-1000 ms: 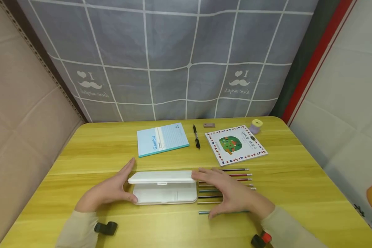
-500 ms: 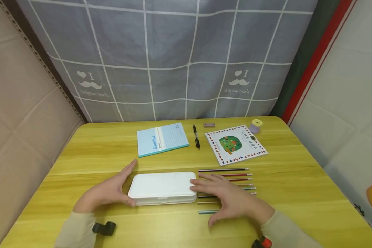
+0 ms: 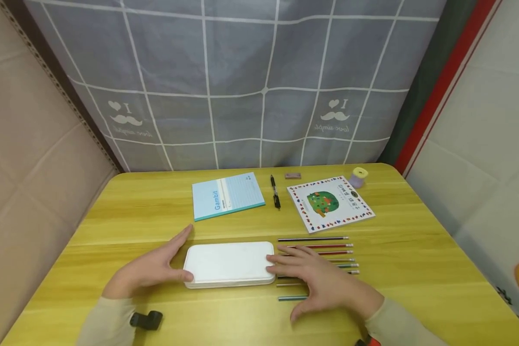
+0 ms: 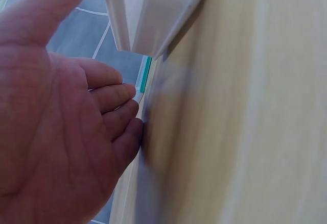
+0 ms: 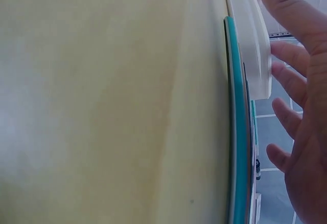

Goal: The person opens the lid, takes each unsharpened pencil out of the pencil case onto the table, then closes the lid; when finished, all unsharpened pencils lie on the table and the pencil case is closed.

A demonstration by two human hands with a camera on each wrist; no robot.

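A white pencil case (image 3: 229, 262) lies on the table between both hands, its lid down in the head view. My left hand (image 3: 149, 270) is at its left end, fingers extended and the thumb on the near left corner. In the left wrist view, the left palm (image 4: 51, 132) faces the case's end (image 4: 148, 15). With fingers spread, my right hand (image 3: 317, 278) touches the lid's right edge and reaches over several pencils (image 3: 313, 239) laid in a row. The right wrist view has its fingertips against the case's side (image 5: 250, 45); the teal pencil (image 5: 235, 106) runs close by.
Behind the case lie a light blue notebook (image 3: 205, 199), a black pen (image 3: 275, 192), a small eraser (image 3: 292, 176) and a white picture book (image 3: 352, 211). A yellow-and-purple spool-shaped object (image 3: 358, 178) stands at the back right. A grey checked curtain (image 3: 238, 117) hangs behind the table.
The case's lid has come down from half raised to lying flat on the base. My right fingers have shifted slightly downward with it; the left hand has barely moved.
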